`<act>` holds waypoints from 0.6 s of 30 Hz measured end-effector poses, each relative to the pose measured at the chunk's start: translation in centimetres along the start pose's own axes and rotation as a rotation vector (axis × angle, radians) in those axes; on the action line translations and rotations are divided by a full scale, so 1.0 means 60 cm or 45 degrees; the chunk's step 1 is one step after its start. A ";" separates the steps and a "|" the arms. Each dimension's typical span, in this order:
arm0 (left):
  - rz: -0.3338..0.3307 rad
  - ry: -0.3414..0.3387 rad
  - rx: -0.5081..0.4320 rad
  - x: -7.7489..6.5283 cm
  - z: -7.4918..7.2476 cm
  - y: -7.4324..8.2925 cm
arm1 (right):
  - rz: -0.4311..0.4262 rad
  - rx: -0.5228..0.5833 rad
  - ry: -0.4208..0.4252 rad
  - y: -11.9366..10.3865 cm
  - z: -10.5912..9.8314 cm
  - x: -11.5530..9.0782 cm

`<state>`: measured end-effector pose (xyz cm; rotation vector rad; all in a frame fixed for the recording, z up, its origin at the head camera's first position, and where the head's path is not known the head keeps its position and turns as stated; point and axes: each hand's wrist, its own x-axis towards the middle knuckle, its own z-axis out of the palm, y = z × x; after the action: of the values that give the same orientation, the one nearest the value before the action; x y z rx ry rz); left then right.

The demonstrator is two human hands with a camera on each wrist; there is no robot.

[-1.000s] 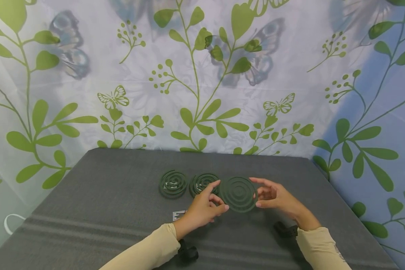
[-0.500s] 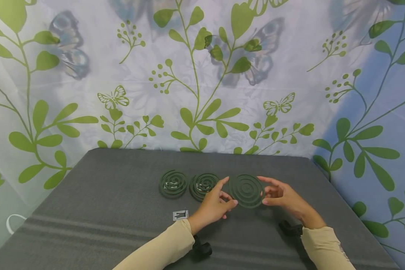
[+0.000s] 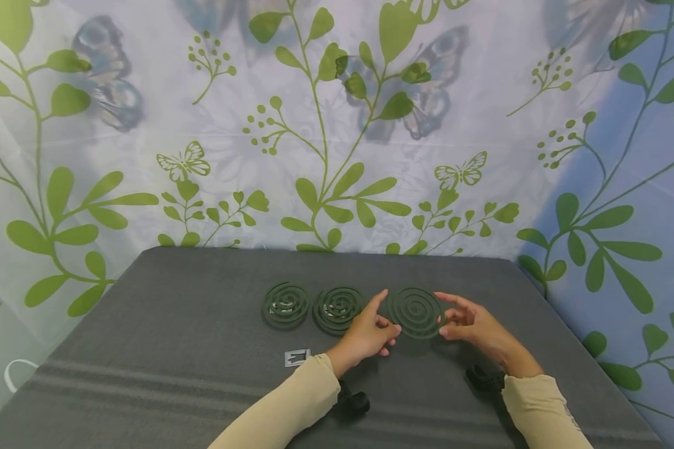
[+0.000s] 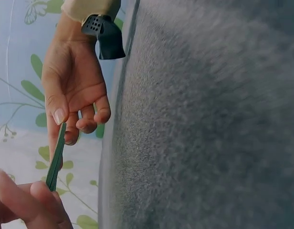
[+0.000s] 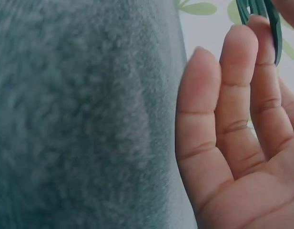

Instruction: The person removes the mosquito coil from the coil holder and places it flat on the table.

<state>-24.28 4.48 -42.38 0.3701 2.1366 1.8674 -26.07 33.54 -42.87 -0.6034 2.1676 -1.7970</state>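
Left hand [image 3: 366, 333] and right hand [image 3: 474, 327] pinch a green coil [image 3: 416, 310]
Half-curled, they clamp its left and right edges.

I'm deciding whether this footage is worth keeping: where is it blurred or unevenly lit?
Head view: the raised green coil reads clearly, but pale and dark bands cross the nearer gray cloth; left wrist view: the left hand looks soft in its corner, as does the cloth at right; right wrist view: the cloth is blurred, with a teal cast.
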 end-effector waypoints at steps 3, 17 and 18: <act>-0.022 0.005 -0.025 0.007 0.004 -0.002 | 0.057 -0.021 0.021 0.001 -0.001 0.000; -0.152 0.005 -0.096 0.021 0.010 -0.020 | 0.242 -0.088 0.111 0.007 0.007 0.010; -0.161 0.002 -0.102 0.021 0.010 -0.021 | 0.254 -0.088 0.114 0.008 0.007 0.011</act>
<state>-25.27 5.34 -43.74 0.2111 2.0277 1.8752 -26.52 32.96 -43.39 -0.3122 2.2665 -1.6804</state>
